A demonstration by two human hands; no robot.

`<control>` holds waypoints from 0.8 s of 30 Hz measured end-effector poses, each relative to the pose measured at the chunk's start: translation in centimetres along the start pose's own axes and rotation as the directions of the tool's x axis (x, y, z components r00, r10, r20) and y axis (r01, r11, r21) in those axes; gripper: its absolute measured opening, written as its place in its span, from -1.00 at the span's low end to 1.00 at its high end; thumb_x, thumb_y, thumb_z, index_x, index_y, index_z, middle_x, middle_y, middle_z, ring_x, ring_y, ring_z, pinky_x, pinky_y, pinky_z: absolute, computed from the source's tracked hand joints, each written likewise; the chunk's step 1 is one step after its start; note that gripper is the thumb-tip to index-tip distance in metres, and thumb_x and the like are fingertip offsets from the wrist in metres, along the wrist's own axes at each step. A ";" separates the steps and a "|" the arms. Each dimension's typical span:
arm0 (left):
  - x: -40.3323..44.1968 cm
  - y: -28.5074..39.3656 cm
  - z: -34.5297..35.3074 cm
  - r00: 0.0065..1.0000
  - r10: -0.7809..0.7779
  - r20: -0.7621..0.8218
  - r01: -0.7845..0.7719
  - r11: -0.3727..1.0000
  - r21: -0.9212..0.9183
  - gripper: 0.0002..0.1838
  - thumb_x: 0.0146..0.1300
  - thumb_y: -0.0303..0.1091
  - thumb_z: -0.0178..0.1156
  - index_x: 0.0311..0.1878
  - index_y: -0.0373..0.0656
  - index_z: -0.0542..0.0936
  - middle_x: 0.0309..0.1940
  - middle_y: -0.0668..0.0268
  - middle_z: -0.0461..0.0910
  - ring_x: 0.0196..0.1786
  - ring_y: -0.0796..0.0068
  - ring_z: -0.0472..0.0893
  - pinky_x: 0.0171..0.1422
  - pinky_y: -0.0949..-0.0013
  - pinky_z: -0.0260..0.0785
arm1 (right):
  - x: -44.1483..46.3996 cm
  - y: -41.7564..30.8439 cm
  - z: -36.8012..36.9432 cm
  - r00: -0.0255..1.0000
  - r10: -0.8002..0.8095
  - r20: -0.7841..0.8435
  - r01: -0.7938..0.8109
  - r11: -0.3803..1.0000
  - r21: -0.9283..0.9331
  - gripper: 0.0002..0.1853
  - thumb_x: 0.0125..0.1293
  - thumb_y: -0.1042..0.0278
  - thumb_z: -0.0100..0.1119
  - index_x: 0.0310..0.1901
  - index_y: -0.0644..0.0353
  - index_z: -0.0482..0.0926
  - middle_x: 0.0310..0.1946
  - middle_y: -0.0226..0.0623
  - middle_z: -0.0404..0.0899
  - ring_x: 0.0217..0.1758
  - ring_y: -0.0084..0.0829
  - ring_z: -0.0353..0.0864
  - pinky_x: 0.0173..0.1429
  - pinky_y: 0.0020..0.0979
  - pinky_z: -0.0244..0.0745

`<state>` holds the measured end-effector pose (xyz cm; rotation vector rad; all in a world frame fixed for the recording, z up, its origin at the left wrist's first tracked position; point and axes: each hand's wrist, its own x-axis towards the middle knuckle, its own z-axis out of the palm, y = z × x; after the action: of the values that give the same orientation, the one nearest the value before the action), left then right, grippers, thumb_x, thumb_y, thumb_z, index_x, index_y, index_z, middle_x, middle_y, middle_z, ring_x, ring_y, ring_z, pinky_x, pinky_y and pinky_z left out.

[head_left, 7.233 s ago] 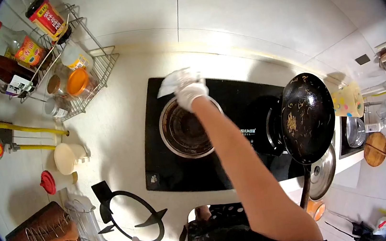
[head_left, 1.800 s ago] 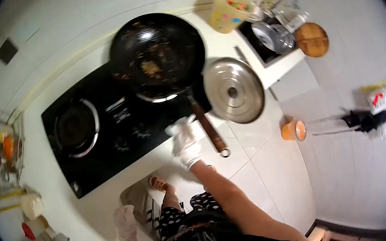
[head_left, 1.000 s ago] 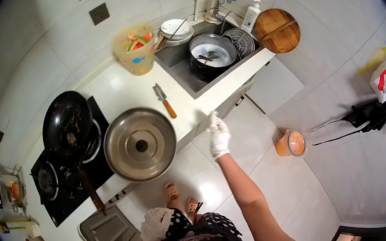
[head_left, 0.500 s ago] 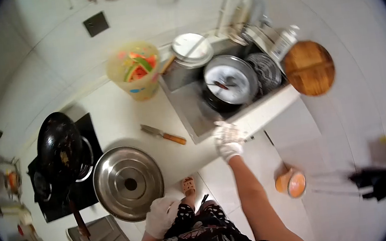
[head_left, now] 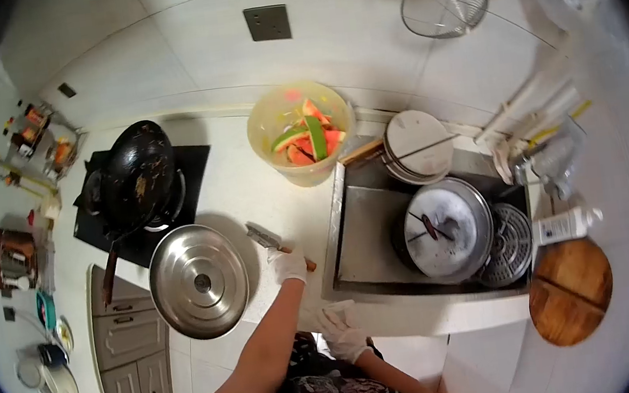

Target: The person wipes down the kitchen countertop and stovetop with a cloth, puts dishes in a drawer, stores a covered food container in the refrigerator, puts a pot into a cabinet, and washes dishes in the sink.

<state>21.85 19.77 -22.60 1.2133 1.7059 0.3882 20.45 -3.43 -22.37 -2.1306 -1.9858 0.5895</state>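
My left hand (head_left: 287, 266), in a pale glove, closes around the wooden handle of a knife (head_left: 263, 236) on the white counter. The blade points to the upper left, and the handle's end sticks out to the right of my fingers. At the counter's front edge, left of the sink, my right hand (head_left: 341, 336) is gloved too, its fingers stretched out and holding nothing. A large steel lid (head_left: 221, 302) lies left of the knife. Behind the knife stands a yellowish bucket (head_left: 262, 144) with watermelon pieces (head_left: 315, 135) in it.
A black wok (head_left: 140, 167) sits on the stove (head_left: 196, 160) at left. The sink (head_left: 368, 245) holds a pot (head_left: 449, 239) with soapy-looking contents, stacked plates (head_left: 420, 144) and a steamer rack (head_left: 511, 247). A round wooden board (head_left: 570, 295) and a white bottle (head_left: 565, 226) are at right.
My left hand has come up from beside the lid to take hold of the knife handle. My right hand has moved left from the sink's front edge. The view has turned.
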 end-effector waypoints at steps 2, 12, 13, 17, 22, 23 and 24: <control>-0.9 2.1 -0.3 0.997 -0.015 -0.074 0.022 0.995 0.093 -0.65 -0.07 -0.32 0.23 -0.20 -0.25 0.44 -0.30 0.06 0.51 -0.22 0.16 0.56 -0.14 0.20 0.41 | 3.3 1.0 -1.6 0.991 -0.125 -0.048 0.125 0.992 -0.012 -0.51 0.21 0.19 -0.12 0.19 0.12 0.34 0.32 -0.32 0.17 0.41 -0.38 0.05 0.36 0.01 -0.17; -10.8 6.7 -9.5 0.966 0.257 -0.011 -0.225 0.822 -0.523 -0.64 0.13 -0.59 -0.02 0.01 -0.18 0.22 -0.49 0.42 0.31 -0.57 0.69 0.28 -0.54 0.60 0.18 | 21.6 2.4 -7.3 0.957 -0.285 0.050 0.289 0.951 -0.109 -0.43 0.32 0.05 -0.29 0.34 0.02 0.11 0.43 -0.39 -0.12 0.48 -0.32 -0.19 0.44 0.03 -0.30; -12.0 7.1 -11.2 0.982 0.190 0.025 -0.155 0.864 -0.479 -0.63 0.15 -0.57 -0.03 0.04 -0.17 0.18 -0.49 0.41 0.32 -0.62 0.71 0.27 -0.60 0.61 0.17 | 24.9 2.7 -6.7 0.953 -0.303 0.015 0.302 0.939 -0.168 -0.43 0.32 0.06 -0.29 0.34 0.01 0.12 0.42 -0.36 -0.10 0.47 -0.31 -0.19 0.44 0.02 -0.33; -12.5 4.0 -13.8 0.998 0.061 0.029 -0.039 0.873 -0.486 -0.64 0.00 -0.64 -0.03 -0.07 -0.20 0.31 -0.52 0.37 0.31 -0.52 0.64 0.34 -0.47 0.55 0.27 | 39.0 7.2 -5.0 0.839 -0.308 -0.449 -0.062 0.766 -0.640 -0.45 0.30 0.13 -0.28 0.32 0.06 0.15 0.40 -0.24 -0.04 0.45 -0.20 -0.12 0.47 -0.10 -0.37; -11.5 2.2 -14.5 0.984 0.082 0.158 -0.005 0.901 -0.433 -0.64 0.00 -0.62 0.04 -0.08 -0.17 0.32 -0.47 0.44 0.28 -0.43 0.65 0.30 -0.33 0.51 0.26 | 34.5 9.5 -5.7 0.961 -0.093 -0.260 -0.087 0.791 -0.605 -0.48 0.28 0.21 -0.24 0.25 0.22 0.24 0.37 -0.15 0.03 0.39 -0.13 0.07 0.44 -0.21 -0.08; -11.0 1.8 -14.4 0.981 0.040 0.190 0.032 0.931 -0.364 -0.86 0.12 -0.55 0.09 -0.25 -0.16 0.38 -0.49 0.49 0.27 -0.44 0.71 0.29 -0.41 0.58 0.15 | 31.3 9.0 -5.2 0.955 -0.002 -0.298 -0.104 0.935 -0.339 -0.50 0.26 0.23 -0.20 0.21 0.25 0.28 0.32 -0.13 0.12 0.34 -0.11 0.14 0.37 -0.19 0.05; -10.3 2.1 -13.6 0.957 0.137 0.256 -0.020 0.912 -0.410 -0.88 0.12 -0.52 0.09 -0.26 -0.17 0.41 -0.50 0.49 0.30 -0.44 0.72 0.28 -0.43 0.57 0.13 | 26.8 8.3 -4.3 0.959 -0.015 -0.284 -0.054 0.972 -0.231 -0.51 0.26 0.24 -0.20 0.21 0.24 0.27 0.28 -0.11 0.17 0.33 -0.10 0.17 0.34 -0.18 0.10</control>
<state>11.90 15.52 -9.25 0.9787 1.2573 0.5603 30.69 22.74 -26.17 -2.2184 -1.9556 0.0401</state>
